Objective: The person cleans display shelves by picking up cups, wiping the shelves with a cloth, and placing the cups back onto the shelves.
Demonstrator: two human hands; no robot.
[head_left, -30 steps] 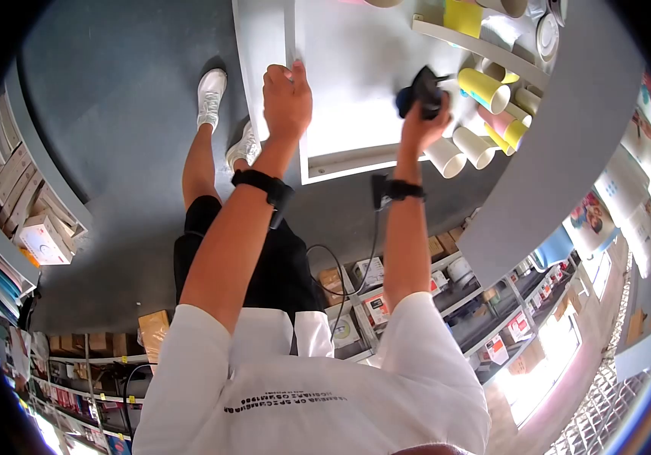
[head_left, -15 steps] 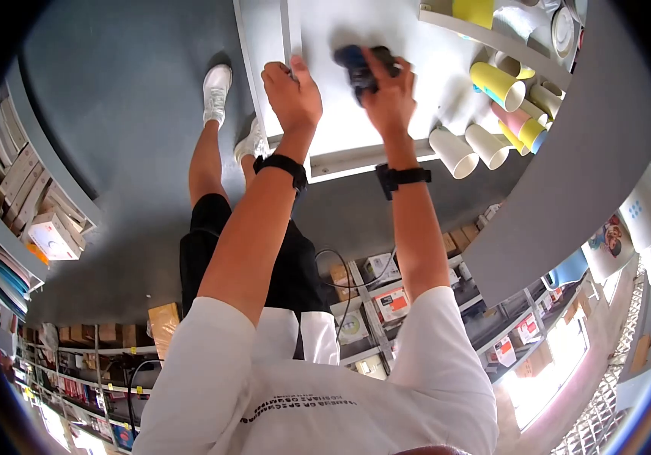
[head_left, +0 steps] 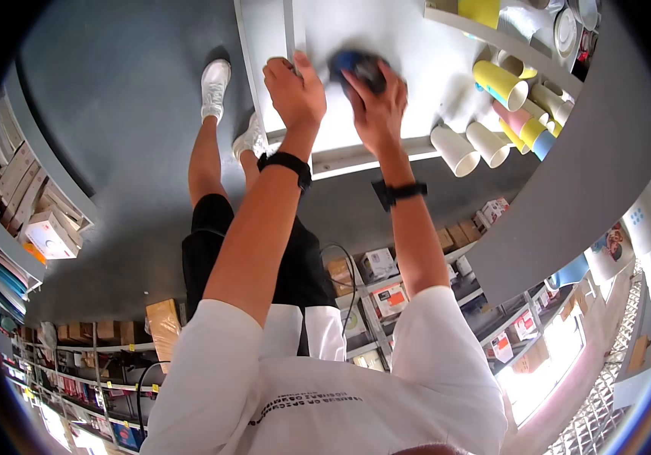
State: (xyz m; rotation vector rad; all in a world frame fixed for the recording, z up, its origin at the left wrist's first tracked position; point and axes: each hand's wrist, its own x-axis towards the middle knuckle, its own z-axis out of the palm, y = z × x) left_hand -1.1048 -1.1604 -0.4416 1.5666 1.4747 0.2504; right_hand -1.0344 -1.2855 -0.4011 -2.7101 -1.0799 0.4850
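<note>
My right hand (head_left: pixel 378 110) has its fingers wrapped over a dark blue and black object (head_left: pixel 367 70), smeared by motion, so its kind is unclear. It is over the bright white shelf surface (head_left: pixel 409 45). To its left, my left hand (head_left: pixel 295 95) is closed with the thumb raised, by the shelf's raised strip (head_left: pixel 292 30). A small dark bit shows between its fingers, too hidden to name. Right of my right hand, white cups (head_left: pixel 454 150) and a yellow cup (head_left: pixel 501 83) lie on their sides.
A broad grey panel (head_left: pixel 568 205) curves along the right. Behind me, racks hold several boxes (head_left: pixel 390 299), with a black cable (head_left: pixel 350 265) hanging nearby. More shelves with a white box (head_left: pixel 52 233) stand at the left. My shoes (head_left: pixel 215 83) are on the grey floor.
My right hand has shifted slightly left with the dark object, which has turned in its grip. My left hand has moved very slightly right and stays closed.
</note>
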